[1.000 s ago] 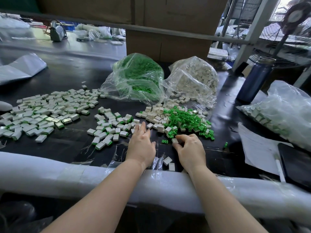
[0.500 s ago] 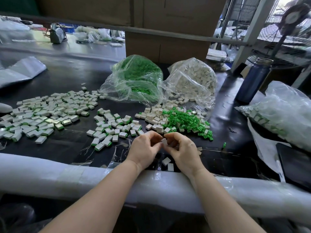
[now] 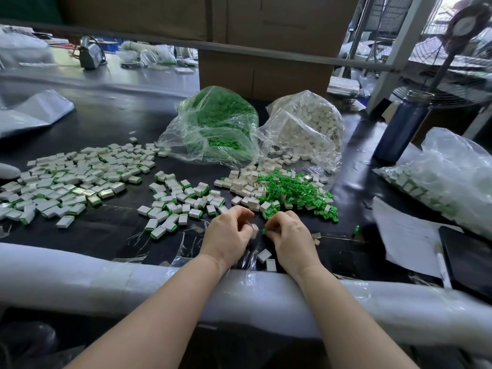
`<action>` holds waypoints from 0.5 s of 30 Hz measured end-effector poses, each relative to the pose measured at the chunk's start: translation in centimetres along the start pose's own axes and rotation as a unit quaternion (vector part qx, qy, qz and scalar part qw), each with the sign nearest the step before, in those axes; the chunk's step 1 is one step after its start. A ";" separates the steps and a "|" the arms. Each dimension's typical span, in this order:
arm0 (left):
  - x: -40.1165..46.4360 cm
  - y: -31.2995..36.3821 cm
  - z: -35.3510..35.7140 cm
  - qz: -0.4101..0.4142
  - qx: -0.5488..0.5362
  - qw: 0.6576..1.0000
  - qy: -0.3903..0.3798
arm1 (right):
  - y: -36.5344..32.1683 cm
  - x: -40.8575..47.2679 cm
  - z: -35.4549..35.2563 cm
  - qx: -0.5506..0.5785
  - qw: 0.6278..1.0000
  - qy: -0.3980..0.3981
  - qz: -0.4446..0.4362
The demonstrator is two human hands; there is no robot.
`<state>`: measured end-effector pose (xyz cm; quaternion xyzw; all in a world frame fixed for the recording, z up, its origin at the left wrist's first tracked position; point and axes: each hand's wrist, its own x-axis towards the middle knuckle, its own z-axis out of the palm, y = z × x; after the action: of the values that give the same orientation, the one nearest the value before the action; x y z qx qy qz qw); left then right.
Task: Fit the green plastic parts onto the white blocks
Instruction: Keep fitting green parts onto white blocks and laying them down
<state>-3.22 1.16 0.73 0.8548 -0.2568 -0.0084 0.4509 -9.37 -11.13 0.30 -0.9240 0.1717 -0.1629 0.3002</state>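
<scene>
Head view: the black table (image 3: pixel 106 123) is seen spread with stock; a bag of green parts (image 3: pixel 215 129) and a bag of white blocks (image 3: pixel 306 129) are stood side by side at the back, and a wide scatter of finished pieces (image 3: pixel 66 182) is laid out to the left, with a smaller finished group (image 3: pixel 181 203) nearer the middle; loose white blocks (image 3: pixel 245 185) and a heap of loose green parts (image 3: pixel 292 190) are piled just beyond the hands. A second earlier the left hand (image 3: pixel 229 237) was laid flat and reaching toward the piles while the right hand (image 3: pixel 290 238) was pressed down on the table; since then both have been drawn together above the near edge. A white block (image 3: pixel 254 230) is now pinched in the curled fingers of the left hand, and a green part (image 3: pixel 265 230) is pinched in the curled fingertips of the right, the two pieces held just beside each other, contact not being discernible. The picking-up is therefore judged complete and the fitting of this pair about to be made; two spare blocks (image 3: pixel 267 259) are left lying between the wrists.
</scene>
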 end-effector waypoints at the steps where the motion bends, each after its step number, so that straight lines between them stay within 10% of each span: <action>1: 0.0 0.0 0.0 -0.001 0.001 1.000 -0.003 | 0.0 -0.1 -0.1 0.015 1.000 0.005 -0.001; 15: 0.0 0.1 -0.1 -0.007 0.040 0.996 -0.083 | 0.7 -0.2 -0.5 0.128 0.990 0.049 0.028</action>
<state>-3.22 1.13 0.85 0.8704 -0.2871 -0.0721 0.3934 -9.91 -11.79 0.22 -0.8637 0.1901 -0.2199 0.4117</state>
